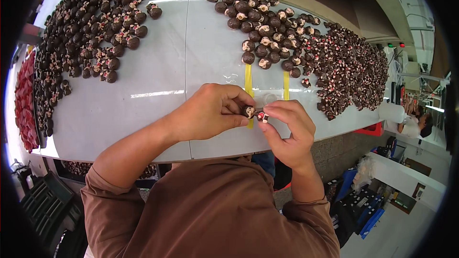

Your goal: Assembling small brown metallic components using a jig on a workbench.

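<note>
My left hand (205, 113) pinches a small round dark-brown doll head (248, 111) with a pale face between thumb and fingers. Between the thumb and forefinger of my right hand (294, 134) is a small figure body (262, 117) in dark brown, red and white. The two pieces meet or nearly meet over the table's near part; whether they are joined I cannot tell. Just beyond my fingers lies a clear round thing (270, 98), partly hidden. Two yellow tape strips (248, 77) run on the tabletop under and beyond my hands.
Beyond my hands, loose brown heads (260, 28) are heaped on the white table (158, 114). Many small bodies (351, 62) spread to their right. At the left lies a big pile of figures (95, 33), with red pieces (26, 105) past it. A person (412, 126) is at the far right.
</note>
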The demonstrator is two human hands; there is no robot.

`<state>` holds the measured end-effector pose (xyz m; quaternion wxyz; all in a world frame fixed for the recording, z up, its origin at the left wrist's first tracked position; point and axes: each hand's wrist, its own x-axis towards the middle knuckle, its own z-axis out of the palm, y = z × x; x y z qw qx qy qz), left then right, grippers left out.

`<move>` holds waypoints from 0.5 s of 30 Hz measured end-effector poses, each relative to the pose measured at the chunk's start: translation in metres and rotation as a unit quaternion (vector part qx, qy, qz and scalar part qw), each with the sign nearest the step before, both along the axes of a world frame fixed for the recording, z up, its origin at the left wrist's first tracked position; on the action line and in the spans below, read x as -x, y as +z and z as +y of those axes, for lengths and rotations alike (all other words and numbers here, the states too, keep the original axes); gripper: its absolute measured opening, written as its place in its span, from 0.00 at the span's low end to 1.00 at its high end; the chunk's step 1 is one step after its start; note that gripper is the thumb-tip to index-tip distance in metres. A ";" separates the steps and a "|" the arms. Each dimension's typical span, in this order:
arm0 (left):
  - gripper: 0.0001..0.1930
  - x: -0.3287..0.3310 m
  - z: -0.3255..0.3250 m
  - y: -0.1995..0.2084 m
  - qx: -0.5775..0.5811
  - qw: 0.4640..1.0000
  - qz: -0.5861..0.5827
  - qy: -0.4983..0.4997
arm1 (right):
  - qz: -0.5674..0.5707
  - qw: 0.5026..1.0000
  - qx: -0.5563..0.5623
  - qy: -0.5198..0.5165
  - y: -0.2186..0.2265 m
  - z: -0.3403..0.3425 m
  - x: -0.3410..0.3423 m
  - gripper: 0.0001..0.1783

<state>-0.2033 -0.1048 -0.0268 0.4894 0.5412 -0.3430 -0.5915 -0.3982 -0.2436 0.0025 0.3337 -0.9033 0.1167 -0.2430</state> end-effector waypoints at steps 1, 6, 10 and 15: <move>0.19 0.000 0.000 0.000 -0.001 1.000 -0.002 0.000 | -0.002 1.000 -0.001 0.000 -0.001 0.000 0.000 0.18; 0.19 0.001 0.001 -0.003 0.013 1.000 0.007 0.004 | -0.003 1.000 0.018 -0.002 -0.006 0.001 -0.003 0.18; 0.19 0.000 0.002 -0.001 0.019 1.000 0.000 0.007 | -0.004 0.999 0.033 0.007 -0.004 0.000 -0.005 0.18; 0.18 0.000 0.001 0.003 0.003 0.999 -0.038 -0.002 | 0.015 0.998 0.049 0.024 0.003 -0.001 -0.004 0.17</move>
